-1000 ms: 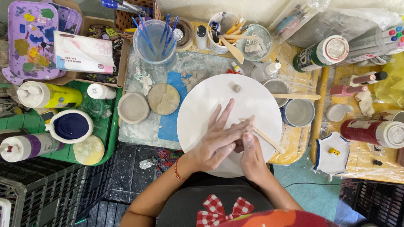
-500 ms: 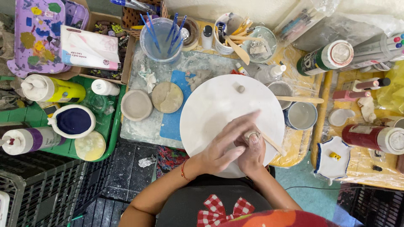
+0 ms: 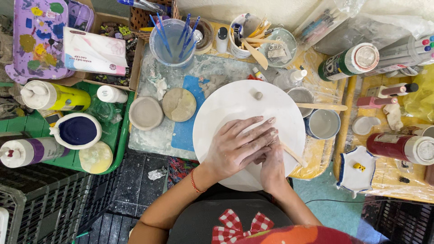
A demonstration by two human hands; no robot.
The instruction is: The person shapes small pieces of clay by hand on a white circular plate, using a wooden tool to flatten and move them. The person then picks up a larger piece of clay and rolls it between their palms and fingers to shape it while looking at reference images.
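Left of the round white board lie two clay discs, just beside it on the worktop. On the board's near half the left hand lies flat, fingers spread, covering the right hand. The right hand's grip is hidden; a wooden stick pokes out from it toward the board's right edge.
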